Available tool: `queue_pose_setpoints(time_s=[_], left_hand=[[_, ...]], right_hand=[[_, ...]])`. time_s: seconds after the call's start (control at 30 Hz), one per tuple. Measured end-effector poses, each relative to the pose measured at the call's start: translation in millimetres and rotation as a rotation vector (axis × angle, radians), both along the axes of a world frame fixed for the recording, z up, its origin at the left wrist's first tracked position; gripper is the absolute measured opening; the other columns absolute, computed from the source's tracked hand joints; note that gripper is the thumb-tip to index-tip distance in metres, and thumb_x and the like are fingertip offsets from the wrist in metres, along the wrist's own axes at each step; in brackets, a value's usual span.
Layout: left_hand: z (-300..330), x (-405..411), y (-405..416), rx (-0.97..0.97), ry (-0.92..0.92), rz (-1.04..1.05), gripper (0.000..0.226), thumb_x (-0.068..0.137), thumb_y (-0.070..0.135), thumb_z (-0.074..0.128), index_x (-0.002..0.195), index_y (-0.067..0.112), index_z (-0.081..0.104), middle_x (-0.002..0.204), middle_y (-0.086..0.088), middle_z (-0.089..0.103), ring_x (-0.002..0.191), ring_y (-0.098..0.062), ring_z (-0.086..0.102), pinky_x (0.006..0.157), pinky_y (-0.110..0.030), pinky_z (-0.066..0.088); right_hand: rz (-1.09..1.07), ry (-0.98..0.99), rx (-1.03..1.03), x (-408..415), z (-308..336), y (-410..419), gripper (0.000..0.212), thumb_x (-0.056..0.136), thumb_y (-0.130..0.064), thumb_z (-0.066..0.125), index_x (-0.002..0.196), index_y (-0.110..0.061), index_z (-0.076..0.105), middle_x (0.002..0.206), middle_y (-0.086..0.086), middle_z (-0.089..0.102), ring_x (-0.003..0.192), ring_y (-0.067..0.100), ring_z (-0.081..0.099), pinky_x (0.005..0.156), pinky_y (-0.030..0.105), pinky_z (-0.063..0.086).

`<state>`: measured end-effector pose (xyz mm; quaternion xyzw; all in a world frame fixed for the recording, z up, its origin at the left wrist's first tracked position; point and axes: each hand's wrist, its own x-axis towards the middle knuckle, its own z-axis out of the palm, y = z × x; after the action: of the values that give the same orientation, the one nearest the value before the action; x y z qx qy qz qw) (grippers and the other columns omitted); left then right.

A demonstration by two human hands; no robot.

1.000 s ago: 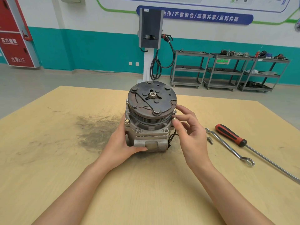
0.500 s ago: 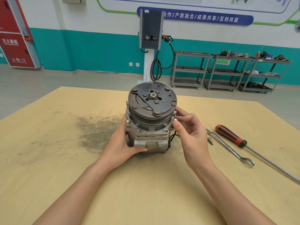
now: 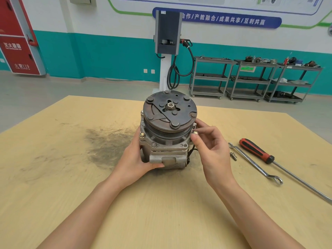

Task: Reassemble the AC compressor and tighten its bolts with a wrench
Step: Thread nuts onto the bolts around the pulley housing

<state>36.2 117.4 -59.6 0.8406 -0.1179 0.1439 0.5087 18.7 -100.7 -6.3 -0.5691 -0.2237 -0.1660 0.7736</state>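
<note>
The AC compressor stands upright near the centre of the wooden worktop, its rusty clutch plate facing up with a hex nut at its hub. Bolt heads sit in the front flange below the pulley grooves; one brass-coloured bolt is at the left corner of the flange, another bolt just to the right of it.

The left hand grips the lower left side of the compressor housing, thumb pressed across the front of the base, fingers wrapped behind. The right hand is at the right edge of the flange, thumb and forefinger pinching a small bolt seated at the flange corner; the remaining fingers are loosely curled.

On the worktop to the right of the compressor, a loose bolt lies just beside a double-ended ring wrench. A screwdriver with a red and black handle lies near the wrench, its long shaft running toward the right edge. A dark grease smear marks the worktop left of the compressor.
</note>
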Motion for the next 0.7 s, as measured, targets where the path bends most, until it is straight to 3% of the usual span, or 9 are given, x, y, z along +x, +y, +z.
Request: queue_pose_setpoints(time_s=[0.13, 0.23, 0.43, 0.53, 0.63, 0.7], left_hand=[[-1.7, 0.5, 1.2, 0.002, 0.005, 0.001, 0.102, 0.058, 0.035, 0.092, 0.141, 0.017, 0.037, 0.11, 0.054, 0.049, 0.106, 0.029, 0.046, 0.077, 0.006, 0.036], [-1.4, 0.3, 1.1, 0.002, 0.001, 0.001, 0.102, 0.056, 0.039, 0.091, 0.141, 0.016, 0.038, 0.109, 0.054, 0.048, 0.105, 0.029, 0.045, 0.077, 0.006, 0.036], [-0.1, -0.3, 0.5, -0.009, -0.002, -0.008, 0.102, 0.057, 0.036, 0.092, 0.142, 0.018, 0.038, 0.113, 0.053, 0.049, 0.109, 0.028, 0.044, 0.079, 0.005, 0.036], [0.1, 0.2, 0.6, -0.017, -0.006, -0.017, 0.104, 0.057, 0.039, 0.092, 0.143, 0.019, 0.037, 0.112, 0.053, 0.048, 0.109, 0.028, 0.044, 0.08, 0.005, 0.036], [2.0, -1.4, -0.1, -0.029, -0.012, -0.027, 0.11, 0.051, 0.054, 0.087, 0.143, 0.02, 0.036, 0.114, 0.053, 0.047, 0.11, 0.028, 0.044, 0.082, 0.005, 0.036], [1.3, -0.8, -0.1, -0.026, -0.015, -0.029, 0.107, 0.055, 0.046, 0.09, 0.143, 0.02, 0.036, 0.114, 0.053, 0.048, 0.11, 0.028, 0.044, 0.082, 0.005, 0.035]], right_hand=[[-0.017, -0.033, -0.032, -1.7, -0.7, -0.5, 0.02, 0.09, -0.009, 0.06, 0.095, -0.027, 0.069, 0.129, -0.007, 0.064, 0.124, 0.011, 0.057, 0.094, 0.018, 0.048], [-0.022, -0.054, -0.077, -2.6, -0.3, -2.9, 0.017, 0.093, -0.012, 0.059, 0.102, -0.021, 0.07, 0.13, -0.009, 0.063, 0.126, 0.01, 0.054, 0.095, 0.018, 0.047], [-0.043, -0.005, 0.005, -1.6, 1.2, 0.9, 0.008, 0.085, -0.005, 0.064, 0.09, -0.007, 0.058, 0.125, -0.007, 0.066, 0.12, 0.012, 0.06, 0.093, 0.021, 0.05], [-0.044, -0.026, -0.031, -2.3, 0.4, -0.2, 0.008, 0.089, -0.008, 0.064, 0.096, -0.012, 0.064, 0.126, -0.008, 0.065, 0.122, 0.012, 0.058, 0.094, 0.019, 0.048], [-0.061, -0.064, -0.104, -2.6, -1.6, -2.5, 0.019, 0.093, -0.01, 0.056, 0.104, -0.018, 0.069, 0.13, -0.009, 0.063, 0.126, 0.01, 0.054, 0.096, 0.017, 0.046], [-0.053, -0.056, -0.091, -1.9, -1.5, -2.4, 0.018, 0.093, -0.008, 0.055, 0.102, -0.017, 0.068, 0.13, -0.009, 0.063, 0.125, 0.01, 0.055, 0.095, 0.017, 0.046]])
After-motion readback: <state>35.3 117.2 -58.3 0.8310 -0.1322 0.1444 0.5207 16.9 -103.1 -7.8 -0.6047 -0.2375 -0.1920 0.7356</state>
